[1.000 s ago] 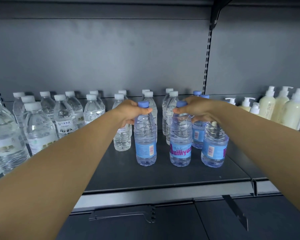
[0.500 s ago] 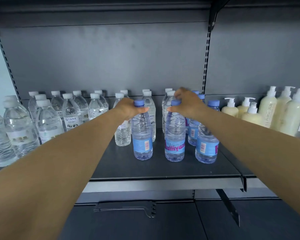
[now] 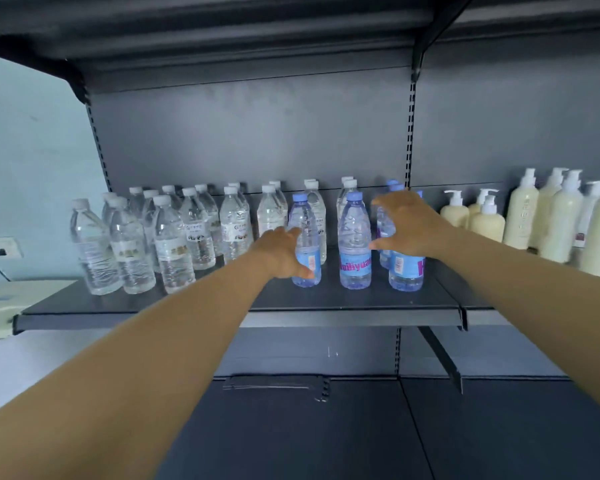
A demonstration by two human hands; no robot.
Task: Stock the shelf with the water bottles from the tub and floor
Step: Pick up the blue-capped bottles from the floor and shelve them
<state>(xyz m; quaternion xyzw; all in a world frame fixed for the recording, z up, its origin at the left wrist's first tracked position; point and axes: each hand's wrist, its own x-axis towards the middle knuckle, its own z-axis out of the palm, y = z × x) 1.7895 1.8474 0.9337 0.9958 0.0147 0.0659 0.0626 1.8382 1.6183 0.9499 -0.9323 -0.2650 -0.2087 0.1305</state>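
You are looking at a dark grey shop shelf (image 3: 187,306) from head height, with both of your bare arms reaching forward over it. At the far left, a pale wall is showing a socket with a black plug (image 3: 0,252), and a cream-coloured surface (image 3: 0,303) is sitting just beside the shelf's left end. On the left half of the shelf, a crowd of clear water bottles with white caps (image 3: 170,244) is standing upright in several rows. Your left hand (image 3: 281,252) is hovering with fingers spread and relaxed, just beside a blue-capped water bottle (image 3: 305,233); whether it is touching that bottle cannot be told. To its right, a second blue-capped bottle (image 3: 355,237) with a blue label and pink lettering is standing alone and upright near the front. Your right hand (image 3: 407,221) is spreading open, fingers and thumb wide apart, gripping nothing, in front of a third blue-labelled bottle (image 3: 406,271) and more blue caps behind. At the far right, cream pump bottles (image 3: 551,216) are lining the neighbouring shelf section.
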